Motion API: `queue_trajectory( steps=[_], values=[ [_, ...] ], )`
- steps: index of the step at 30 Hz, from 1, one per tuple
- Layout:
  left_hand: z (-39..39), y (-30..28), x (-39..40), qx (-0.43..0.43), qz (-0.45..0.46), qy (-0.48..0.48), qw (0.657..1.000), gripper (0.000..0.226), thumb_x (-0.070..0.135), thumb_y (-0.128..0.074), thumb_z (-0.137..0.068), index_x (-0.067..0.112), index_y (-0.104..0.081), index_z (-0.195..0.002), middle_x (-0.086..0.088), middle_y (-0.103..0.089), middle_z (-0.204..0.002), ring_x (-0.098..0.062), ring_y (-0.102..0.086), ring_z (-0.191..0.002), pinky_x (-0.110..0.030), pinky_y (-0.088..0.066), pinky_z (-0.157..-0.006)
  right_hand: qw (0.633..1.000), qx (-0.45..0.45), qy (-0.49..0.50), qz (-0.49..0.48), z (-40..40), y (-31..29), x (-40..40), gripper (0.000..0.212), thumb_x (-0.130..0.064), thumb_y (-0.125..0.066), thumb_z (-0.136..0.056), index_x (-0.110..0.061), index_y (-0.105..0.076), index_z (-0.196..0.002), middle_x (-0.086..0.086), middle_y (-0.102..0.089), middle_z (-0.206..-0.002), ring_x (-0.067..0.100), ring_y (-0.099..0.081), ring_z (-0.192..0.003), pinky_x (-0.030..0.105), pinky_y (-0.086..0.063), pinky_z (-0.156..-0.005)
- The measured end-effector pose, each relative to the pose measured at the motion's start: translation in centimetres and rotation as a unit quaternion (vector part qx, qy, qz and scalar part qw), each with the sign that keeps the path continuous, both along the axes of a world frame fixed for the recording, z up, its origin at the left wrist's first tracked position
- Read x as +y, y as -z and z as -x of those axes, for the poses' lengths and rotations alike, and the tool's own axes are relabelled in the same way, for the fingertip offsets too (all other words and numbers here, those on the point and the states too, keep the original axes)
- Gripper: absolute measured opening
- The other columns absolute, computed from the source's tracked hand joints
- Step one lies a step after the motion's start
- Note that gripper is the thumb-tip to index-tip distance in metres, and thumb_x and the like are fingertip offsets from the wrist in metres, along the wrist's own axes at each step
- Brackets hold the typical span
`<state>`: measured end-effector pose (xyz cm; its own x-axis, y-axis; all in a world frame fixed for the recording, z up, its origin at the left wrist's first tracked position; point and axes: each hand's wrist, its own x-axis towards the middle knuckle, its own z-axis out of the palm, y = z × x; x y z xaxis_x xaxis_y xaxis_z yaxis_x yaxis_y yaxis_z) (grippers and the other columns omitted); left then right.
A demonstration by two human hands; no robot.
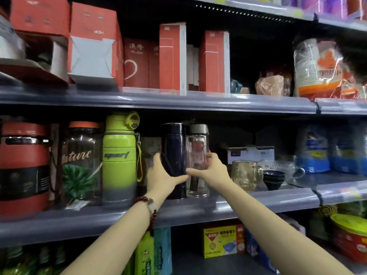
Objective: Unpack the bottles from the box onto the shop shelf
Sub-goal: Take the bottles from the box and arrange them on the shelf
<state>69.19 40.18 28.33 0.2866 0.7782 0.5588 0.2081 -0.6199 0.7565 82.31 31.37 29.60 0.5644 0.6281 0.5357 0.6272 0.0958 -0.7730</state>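
Two bottles stand upright side by side on the middle shelf (248, 203). The dark blue bottle (173, 139) is on the left and my left hand (162, 175) grips its lower half, thumb across the front. Touching it on the right is a clear glass bottle (197, 155) with a grey cap. My right hand (210, 169) holds that one, thumb on its front and fingers round its right side. No box is in view.
Left of the pair stand a lime green sport bottle (119, 161), a clear "Nature" bottle (81, 163) and a red flask (23, 165). A glass mug (245, 173), dark bowls (274, 178) and blue packs (315, 149) sit to the right. Red cartons (172, 56) fill the upper shelf.
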Motion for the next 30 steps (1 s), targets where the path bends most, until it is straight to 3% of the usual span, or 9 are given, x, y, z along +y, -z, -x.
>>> queue_trajectory(
  steps=[4,8,10,13,16,18,23,28,30],
  values=[
    [0.8,-0.2,2.1,0.028,0.02,0.045,0.998,0.114,0.04,-0.087,-0.058,0.026,-0.018,-0.148,-0.005,-0.042,-0.148,-0.026,-0.042,-0.133,-0.037,-0.037,-0.106,1.0,-0.013,0.003,-0.024,-0.5,0.5,0.5,0.083,-0.04,-0.085,-0.065,-0.021,-0.039,-0.132,-0.012,-0.055,-0.1,0.006,-0.051,-0.089,0.019,-0.041,-0.076],
    [2.2,-1.0,3.5,0.009,0.111,0.194,0.975,0.114,0.013,-0.086,-0.063,0.028,-0.014,-0.149,-0.005,-0.042,-0.147,-0.02,-0.047,-0.128,-0.036,-0.036,-0.11,1.0,-0.007,-0.021,-0.014,-0.9,0.5,0.5,0.084,-0.041,-0.083,-0.066,-0.021,-0.04,-0.135,0.0,-0.058,-0.122,0.01,-0.051,-0.099,0.025,-0.042,-0.085],
    [1.8,-0.8,3.0,0.017,0.108,0.197,0.974,0.118,0.018,-0.088,-0.06,0.027,-0.011,-0.149,-0.001,-0.043,-0.146,-0.014,-0.048,-0.123,-0.027,-0.036,-0.103,1.0,-0.003,-0.022,-0.022,-0.7,0.7,0.6,0.084,-0.042,-0.082,-0.068,-0.021,-0.039,-0.137,0.0,-0.057,-0.123,0.01,-0.05,-0.1,0.025,-0.041,-0.084],
    [0.6,0.1,1.8,0.013,0.083,0.149,0.985,0.132,0.035,-0.092,-0.047,0.035,-0.008,-0.148,0.001,-0.044,-0.145,-0.015,-0.046,-0.125,-0.031,-0.035,-0.106,0.999,0.008,-0.029,-0.038,-0.5,1.2,0.8,0.08,-0.041,-0.081,-0.069,-0.025,-0.039,-0.135,-0.001,-0.058,-0.122,0.013,-0.055,-0.103,0.026,-0.042,-0.082],
    [0.9,-0.1,1.4,0.017,0.06,0.107,0.992,0.13,0.033,-0.093,-0.047,0.034,-0.011,-0.148,0.0,-0.045,-0.145,-0.02,-0.045,-0.13,-0.04,-0.036,-0.111,0.999,0.004,-0.041,-0.026,-0.4,1.1,0.4,0.087,-0.038,-0.084,-0.066,-0.023,-0.037,-0.138,0.003,-0.058,-0.126,0.015,-0.054,-0.105,0.027,-0.044,-0.085],
    [1.7,-0.5,1.6,0.036,0.069,0.136,0.988,0.129,0.027,-0.093,-0.048,0.034,-0.012,-0.148,0.005,-0.046,-0.143,-0.015,-0.046,-0.127,-0.034,-0.035,-0.11,0.999,-0.002,-0.038,-0.011,-0.6,0.9,0.2,0.093,-0.036,-0.086,-0.064,-0.021,-0.036,-0.14,0.005,-0.057,-0.13,0.019,-0.055,-0.113,0.03,-0.045,-0.09],
    [3.7,-0.2,1.4,0.02,0.068,0.124,0.99,0.122,0.026,-0.093,-0.046,0.037,-0.017,-0.141,0.01,-0.048,-0.124,-0.013,-0.048,-0.114,-0.028,-0.037,-0.099,0.996,0.017,-0.082,0.004,-0.4,0.9,-0.2,0.1,-0.04,-0.087,-0.059,-0.024,-0.034,-0.143,0.006,-0.054,-0.135,0.023,-0.054,-0.12,0.046,-0.046,-0.102],
    [4.5,0.3,1.0,-0.004,0.06,0.102,0.993,0.102,0.027,-0.092,-0.053,0.033,-0.028,-0.132,0.017,-0.055,-0.104,0.008,-0.052,-0.083,-0.006,-0.04,-0.062,0.995,0.039,-0.092,-0.008,0.4,1.2,0.1,0.101,-0.039,-0.088,-0.058,-0.025,-0.032,-0.141,0.005,-0.055,-0.133,0.017,-0.054,-0.11,0.036,-0.047,-0.096],
    [4.7,0.2,0.9,-0.005,0.055,0.094,0.994,0.104,0.024,-0.09,-0.057,0.03,-0.028,-0.14,0.016,-0.053,-0.108,0.011,-0.049,-0.081,-0.003,-0.038,-0.06,0.995,0.042,-0.092,-0.01,0.7,1.2,0.2,0.097,-0.038,-0.087,-0.059,-0.023,-0.036,-0.139,0.004,-0.055,-0.132,0.015,-0.054,-0.107,0.033,-0.046,-0.094]
  ],
)
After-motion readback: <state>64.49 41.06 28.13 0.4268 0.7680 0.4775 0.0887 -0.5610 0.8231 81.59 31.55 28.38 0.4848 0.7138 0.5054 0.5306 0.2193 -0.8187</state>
